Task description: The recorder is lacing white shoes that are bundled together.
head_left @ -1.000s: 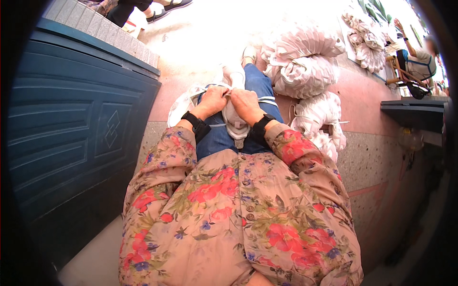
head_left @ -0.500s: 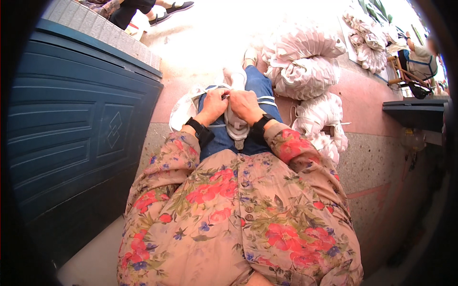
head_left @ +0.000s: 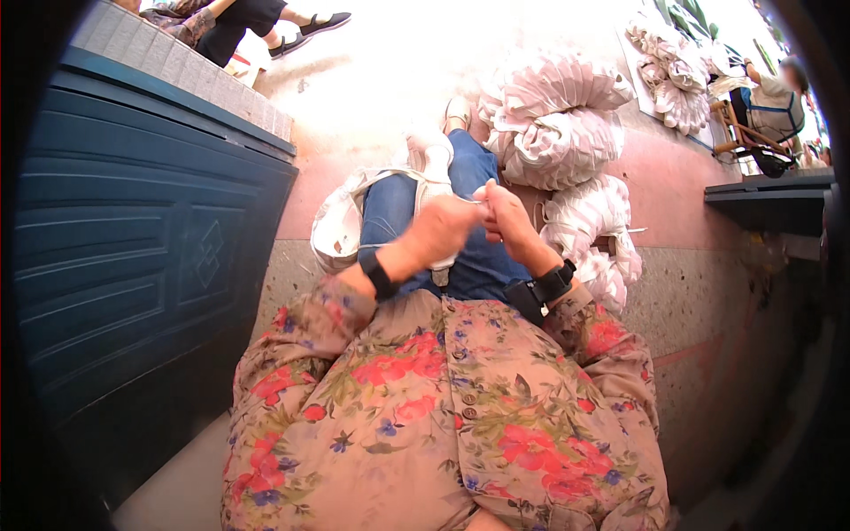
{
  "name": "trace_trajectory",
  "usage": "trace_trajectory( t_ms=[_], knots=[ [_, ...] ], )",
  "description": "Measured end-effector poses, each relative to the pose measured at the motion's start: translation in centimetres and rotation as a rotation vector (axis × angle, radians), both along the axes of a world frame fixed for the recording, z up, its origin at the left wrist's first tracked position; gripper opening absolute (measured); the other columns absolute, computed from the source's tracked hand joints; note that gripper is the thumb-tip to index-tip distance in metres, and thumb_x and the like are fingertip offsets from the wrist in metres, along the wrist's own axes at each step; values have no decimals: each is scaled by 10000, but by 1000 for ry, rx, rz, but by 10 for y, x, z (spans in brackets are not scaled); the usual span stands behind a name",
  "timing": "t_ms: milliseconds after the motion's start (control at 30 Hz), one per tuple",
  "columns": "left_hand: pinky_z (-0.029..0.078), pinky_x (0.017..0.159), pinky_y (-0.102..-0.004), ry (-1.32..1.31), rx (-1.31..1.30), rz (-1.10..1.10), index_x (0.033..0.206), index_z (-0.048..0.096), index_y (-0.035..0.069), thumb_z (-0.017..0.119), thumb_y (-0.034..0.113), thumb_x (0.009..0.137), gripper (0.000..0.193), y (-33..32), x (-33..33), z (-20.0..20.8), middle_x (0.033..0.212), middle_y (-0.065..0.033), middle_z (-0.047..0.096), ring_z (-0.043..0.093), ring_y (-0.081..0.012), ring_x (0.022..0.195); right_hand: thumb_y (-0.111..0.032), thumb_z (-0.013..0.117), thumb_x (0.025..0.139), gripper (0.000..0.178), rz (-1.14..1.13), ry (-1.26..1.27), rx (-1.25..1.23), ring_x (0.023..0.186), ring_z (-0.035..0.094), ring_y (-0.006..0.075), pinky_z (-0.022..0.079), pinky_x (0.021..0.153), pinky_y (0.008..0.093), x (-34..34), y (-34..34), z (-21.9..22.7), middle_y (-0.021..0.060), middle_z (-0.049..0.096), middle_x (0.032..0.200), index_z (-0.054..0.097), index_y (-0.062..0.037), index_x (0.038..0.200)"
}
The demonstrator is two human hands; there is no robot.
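Floral shirt fills the lower half. Blue panelled door to the left, pink-and-grey floor past it. Jeans in the lap, legs stretched out ahead. Big white bundle on the floor right of the legs, smaller white bundle nearer the person, beside the right thigh. Seated person far right; another person's legs top left.

White cloth piece: part lies beside the left thigh, and a pale strap runs from it over the thigh toward the hands.

Left hand: over the lap, blurred, fingers curled in. Right hand: just beside it, fingers bent, fingertips by the left's. Can't tell what either pinches; a thin pale strand shows where they meet.

Black wristbands on both wrists.
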State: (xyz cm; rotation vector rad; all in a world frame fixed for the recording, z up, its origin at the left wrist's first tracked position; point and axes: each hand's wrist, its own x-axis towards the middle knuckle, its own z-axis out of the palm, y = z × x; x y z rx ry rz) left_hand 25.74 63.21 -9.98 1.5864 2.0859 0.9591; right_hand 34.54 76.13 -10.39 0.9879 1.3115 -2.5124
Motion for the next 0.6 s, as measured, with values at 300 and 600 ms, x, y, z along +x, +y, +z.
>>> trace_trajectory(
  t_ms=[300, 600],
  knots=[
    [379, 547, -189, -724, 74, 534, 873, 592, -35, 495, 148, 860, 207, -22, -21, 22, 703, 13, 555, 457, -29, 630, -274, 466, 873, 281, 17, 286, 66, 685, 466, 67, 392, 601, 203, -18, -18, 6, -6, 507, 757, 563, -42, 999],
    [368, 529, -216, -534, 12, 493, 893, 592, -17, 509, 181, 857, 217, -28, -14, 19, 651, -31, 534, 440, -49, 599, -283, 491, 872, 316, 109, 345, 134, 741, 473, 52, 396, 639, 205, -31, -31, 8, -7, 562, 884, 574, -47, 1064]
  ],
)
